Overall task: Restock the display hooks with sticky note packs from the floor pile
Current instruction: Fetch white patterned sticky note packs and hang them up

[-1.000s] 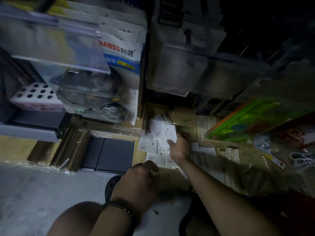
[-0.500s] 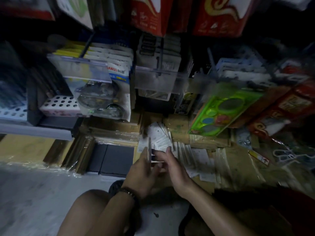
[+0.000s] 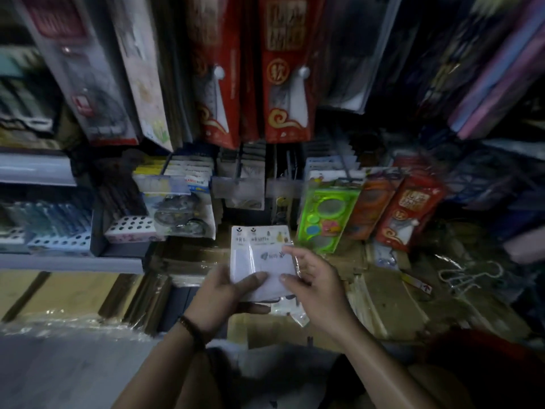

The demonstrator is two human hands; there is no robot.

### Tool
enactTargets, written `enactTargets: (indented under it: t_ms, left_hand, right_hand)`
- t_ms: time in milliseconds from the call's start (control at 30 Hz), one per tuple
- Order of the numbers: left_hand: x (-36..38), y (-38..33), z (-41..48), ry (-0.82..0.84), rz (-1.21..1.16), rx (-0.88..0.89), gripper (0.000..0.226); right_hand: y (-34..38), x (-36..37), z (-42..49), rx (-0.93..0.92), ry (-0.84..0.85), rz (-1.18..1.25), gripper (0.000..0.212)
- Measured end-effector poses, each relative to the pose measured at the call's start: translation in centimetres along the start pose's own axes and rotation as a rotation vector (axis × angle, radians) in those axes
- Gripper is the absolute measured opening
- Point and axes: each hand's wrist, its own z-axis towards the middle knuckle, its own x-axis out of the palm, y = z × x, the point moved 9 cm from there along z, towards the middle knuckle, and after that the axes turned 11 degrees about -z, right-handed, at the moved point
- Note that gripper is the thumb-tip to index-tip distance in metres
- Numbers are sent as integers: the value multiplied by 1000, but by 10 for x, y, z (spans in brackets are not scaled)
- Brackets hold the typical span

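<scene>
A small stack of white sticky note packs (image 3: 261, 255) in clear sleeves is lifted in front of me, faces up, two overlapping. My left hand (image 3: 224, 293) grips the stack from the left, thumb on top and fingers underneath. My right hand (image 3: 312, 278) holds its right edge with thumb and fingers. Another pack (image 3: 290, 311) lies below on the floor pile. Display hooks (image 3: 239, 169) with hanging goods and clear price tags stand just behind the packs.
Red packages (image 3: 283, 78) hang overhead. A green stencil pack (image 3: 324, 214) and red packs (image 3: 410, 211) lean at the right. A shelf (image 3: 70, 261) with perforated boxes is at the left. Wrapped brown bundles (image 3: 141, 299) and cardboard line the floor.
Both hands have lifted the sticky note packs off the floor pile and turned them face up. The view has tilted upward toward the hooks and hanging goods.
</scene>
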Motion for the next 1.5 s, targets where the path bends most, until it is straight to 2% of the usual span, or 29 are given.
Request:
enactTargets:
  t_ms: [167,567,733,800,933,1033,1167,1500]
  left_hand:
    - [61,-83,-26,87,57,196,46]
    - [208,-273,-84,267,124,554,52]
    - [236,-333,-104,312,94,634,38]
    - [242,-358,-113,293,92,719,36]
    - [238,-409,-128,113,131,964,29]
    - [233,-438,-136,12,135,1070,28]
    - [235,-459,-140,-28,157,1109,26]
    - [240,-486,-142,-60,170,1193,29]
  right_hand:
    - [97,-58,-17,-203,-79,-14,54]
    - [283,-188,-39,-491,-318,-46,55]
    - [346,-222,-41,-601,-410,-18,55]
    - [370,-235,-39,-648,-435,-1,54]
    - [405,-259,-24,-669,-486,26,50]
    - [426,-267,-8,-688,-519,28,52]
    - [456,-265,12,-753,-549,-28,53]
    - [500,-265,35,-813,-610,94,55]
